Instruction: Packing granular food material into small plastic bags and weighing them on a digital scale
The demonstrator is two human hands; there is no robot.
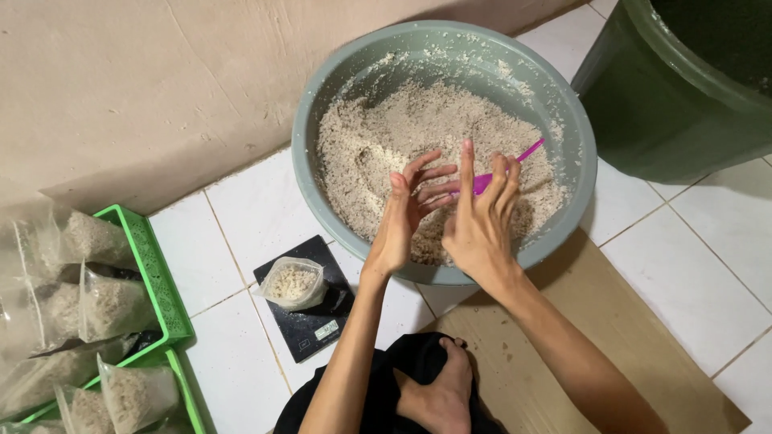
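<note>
Both my hands hover over a grey-green basin (322, 96) that holds a pale crumbly grain mix (386, 137). My left hand (402, 221) and my right hand (476, 221) stand upright, palms facing each other and close together, fingers spread, with nothing held. A pink plastic scoop (527, 153) lies in the mix behind my right hand's fingers; its bowl is hidden by them. On a black kitchen scale (315, 329) at the basin's lower left stands a small open clear bag (293, 283) partly filled with the same mix.
A green plastic crate (157, 277) with several filled clear bags sits at the left. A dark green bin (667, 104) stands at the upper right. I sit on white floor tiles and a brown mat (587, 305); my bare foot (438, 394) rests on dark cloth below.
</note>
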